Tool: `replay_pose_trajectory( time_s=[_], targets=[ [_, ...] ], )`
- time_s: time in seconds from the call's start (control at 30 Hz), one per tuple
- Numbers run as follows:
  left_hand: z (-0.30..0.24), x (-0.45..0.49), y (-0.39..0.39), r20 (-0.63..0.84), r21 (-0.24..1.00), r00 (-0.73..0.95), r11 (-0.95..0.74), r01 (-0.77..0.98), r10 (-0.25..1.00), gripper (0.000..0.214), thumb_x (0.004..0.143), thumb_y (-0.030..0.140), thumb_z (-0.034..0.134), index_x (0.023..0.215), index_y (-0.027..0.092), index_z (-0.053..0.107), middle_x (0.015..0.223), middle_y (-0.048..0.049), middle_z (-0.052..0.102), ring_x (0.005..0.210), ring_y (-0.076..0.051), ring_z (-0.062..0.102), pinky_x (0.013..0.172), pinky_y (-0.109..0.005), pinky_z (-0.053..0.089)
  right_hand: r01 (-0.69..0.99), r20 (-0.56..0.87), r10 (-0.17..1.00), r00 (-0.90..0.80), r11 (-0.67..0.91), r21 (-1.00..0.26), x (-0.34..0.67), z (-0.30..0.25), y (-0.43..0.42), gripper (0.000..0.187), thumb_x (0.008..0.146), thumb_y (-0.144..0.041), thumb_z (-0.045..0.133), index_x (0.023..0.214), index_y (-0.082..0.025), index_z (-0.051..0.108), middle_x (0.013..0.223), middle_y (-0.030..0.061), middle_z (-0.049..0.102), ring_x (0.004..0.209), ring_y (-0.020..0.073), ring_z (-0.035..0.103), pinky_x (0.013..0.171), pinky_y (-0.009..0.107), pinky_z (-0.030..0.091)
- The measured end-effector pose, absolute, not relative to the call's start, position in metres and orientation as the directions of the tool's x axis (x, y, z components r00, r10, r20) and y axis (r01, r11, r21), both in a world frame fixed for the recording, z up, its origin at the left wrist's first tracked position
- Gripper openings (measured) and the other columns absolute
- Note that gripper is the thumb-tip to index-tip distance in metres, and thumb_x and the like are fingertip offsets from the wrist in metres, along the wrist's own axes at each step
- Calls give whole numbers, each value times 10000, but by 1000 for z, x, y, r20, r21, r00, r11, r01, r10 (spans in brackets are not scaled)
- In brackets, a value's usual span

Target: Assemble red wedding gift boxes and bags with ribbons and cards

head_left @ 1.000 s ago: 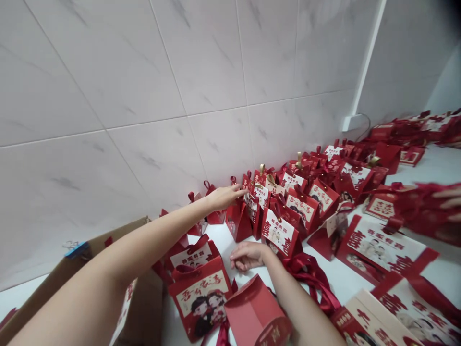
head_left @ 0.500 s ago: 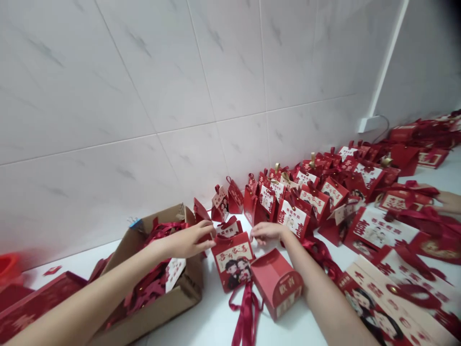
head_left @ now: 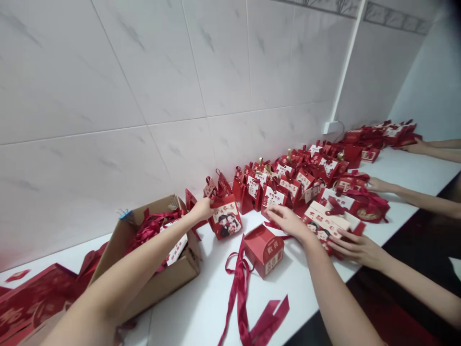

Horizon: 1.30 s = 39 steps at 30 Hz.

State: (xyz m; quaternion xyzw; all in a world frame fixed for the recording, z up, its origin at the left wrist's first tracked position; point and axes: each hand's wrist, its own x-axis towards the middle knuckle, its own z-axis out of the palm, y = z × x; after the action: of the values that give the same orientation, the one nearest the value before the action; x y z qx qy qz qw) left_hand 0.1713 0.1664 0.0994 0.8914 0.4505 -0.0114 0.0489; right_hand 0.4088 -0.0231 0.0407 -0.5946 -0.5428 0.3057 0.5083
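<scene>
My left hand (head_left: 202,210) is closed on the upper left edge of a red gift box (head_left: 226,222) printed with a cartoon couple. The gift box leans a little to one side in front of other standing boxes. My right hand (head_left: 287,222) is open, its fingers stretched out in front of a white-fronted gift box (head_left: 274,198); whether they touch it I cannot tell. Below and between my hands sits a plain red box (head_left: 263,250) with rounded end flaps. A long dark red ribbon (head_left: 239,288) trails from beside it toward the table's front.
At left stands an open cardboard box (head_left: 163,293) of ribbons, with flat red packaging (head_left: 43,298) beside it. Several finished-looking gift boxes (head_left: 302,180) line the tiled wall. At right, a co-worker's hand (head_left: 360,250) touches a cream-topped box (head_left: 326,218); other people's hands are farther along.
The view has swung right, showing more co-workers' hands. My left hand has taken hold of the couple-printed gift box and tilted it. My right hand has moved away from it, rightward, and opened.
</scene>
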Motion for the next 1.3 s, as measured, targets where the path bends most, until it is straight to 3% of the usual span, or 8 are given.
replay_pose_trajectory(
  time_s=[0.1, 0.2, 0.37, 0.57, 0.8, 1.0, 1.17, 1.3],
  targets=[
    [98, 184, 184, -1, 74, 539, -537, 840, 842, 281, 910, 334, 570, 1116, 144, 593, 1109, -79, 623, 974, -203, 621, 834, -399, 531, 320, 264, 877, 401, 136, -938, 396, 12, -54, 378, 826, -511, 552, 992, -182, 635, 1081, 94, 637, 1023, 228, 568, 913, 361, 435],
    [92, 193, 192, 40, 64, 472, -474, 878, 881, 301, 908, 335, 574, 1141, 145, 581, 1134, -87, 613, 997, -211, 616, 847, -413, 527, 273, 262, 759, 596, 115, -955, 384, -32, -79, 464, 824, -568, 506, 1060, -177, 585, 1170, 148, 588, 1081, 266, 548, 880, 390, 464],
    [90, 207, 195, 63, 56, 385, -389, 920, 921, 303, 901, 341, 584, 1121, 133, 591, 1125, -93, 617, 994, -212, 616, 851, -414, 524, 210, 214, 609, 763, 80, -974, 371, -89, -101, 469, 783, -598, 533, 984, -177, 586, 1114, 175, 589, 1061, 296, 557, 813, 409, 504],
    [90, 246, 191, 110, 112, 306, -318, 942, 946, 318, 906, 369, 570, 1107, 124, 597, 1108, -96, 627, 989, -213, 620, 858, -422, 518, 217, 231, 595, 770, 97, -971, 374, -98, -101, 406, 780, -564, 566, 900, -180, 622, 1047, 147, 614, 1021, 271, 583, 803, 377, 516],
    [64, 259, 158, 260, 283, 259, -330, 901, 930, 414, 918, 470, 506, 1166, 146, 577, 1182, -110, 603, 1081, -248, 583, 929, -479, 462, 229, 243, 639, 730, 107, -968, 375, -101, -105, 372, 801, -539, 568, 849, -179, 649, 1058, 142, 602, 1047, 269, 570, 844, 380, 504],
    [7, 222, 136, 384, 509, 69, -273, 816, 921, 541, 986, 423, 330, 1466, 188, 244, 1455, -156, 396, 1302, -290, 429, 1038, -493, 381, 221, 237, 656, 717, 108, -969, 378, -104, -106, 391, 786, -564, 578, 832, -183, 657, 1046, 140, 617, 1018, 272, 587, 844, 386, 501],
    [-34, 198, 148, 301, 649, 9, -212, 731, 954, 605, 926, 380, 524, 1456, 224, 277, 1495, -151, 331, 1294, -300, 439, 1029, -506, 414, 237, 249, 641, 726, 106, -966, 375, -102, -106, 412, 751, -577, 595, 792, -173, 668, 1001, 155, 643, 969, 293, 618, 804, 403, 518],
    [-47, 191, 160, 268, 716, -1, -199, 669, 963, 596, 906, 372, 563, 1431, 217, 328, 1495, -143, 329, 1304, -311, 421, 1034, -531, 403, 273, 277, 596, 754, 100, -957, 380, -80, -109, 434, 783, -579, 537, 848, -163, 642, 974, 173, 663, 869, 292, 646, 694, 399, 529]
  ],
)
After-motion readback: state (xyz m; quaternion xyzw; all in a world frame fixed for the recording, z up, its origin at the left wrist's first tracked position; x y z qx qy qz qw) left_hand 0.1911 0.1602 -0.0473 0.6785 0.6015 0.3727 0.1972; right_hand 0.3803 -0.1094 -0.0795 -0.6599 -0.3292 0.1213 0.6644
